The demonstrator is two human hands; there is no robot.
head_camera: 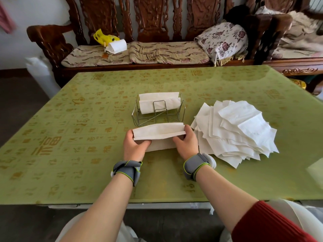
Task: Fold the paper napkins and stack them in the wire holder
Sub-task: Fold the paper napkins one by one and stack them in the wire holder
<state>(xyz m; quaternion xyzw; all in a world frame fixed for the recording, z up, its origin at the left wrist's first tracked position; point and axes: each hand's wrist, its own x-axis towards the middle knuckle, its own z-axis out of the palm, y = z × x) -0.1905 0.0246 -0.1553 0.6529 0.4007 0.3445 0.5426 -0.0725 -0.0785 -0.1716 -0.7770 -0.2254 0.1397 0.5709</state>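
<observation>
Napkin (158, 132) number three, by the look of it, is getting its fold on the green table (70, 137), just in front of the wire holder (181, 112). The person is pinching it at both short ends. The left hand (135, 145) is curling round the left end, and the right hand (187, 144) is gripping the right end with its thumb reaching in along the near side. Neither hand is open.

The folded strip is rising a little off the table while a lower layer is lying flat beneath it. It is running left to right, its long axis parallel to the holder's front, with the long edges facing the holder and the person.

I'd judge this paper to be almost weightless, soft and limp, with no stiffness to carry itself. It is sagging slightly in the middle between the two grips. Holding it at the ends seems right, since a one-handed grab in the middle would likely crumple it or let the fold spring open. It would tear easily if tugged.

Two folded napkins (159, 102) are already standing in the holder, lengthwise like this one. A loose fanned pile (234, 131) of unfolded napkins is waiting just beside the right hand.
</observation>
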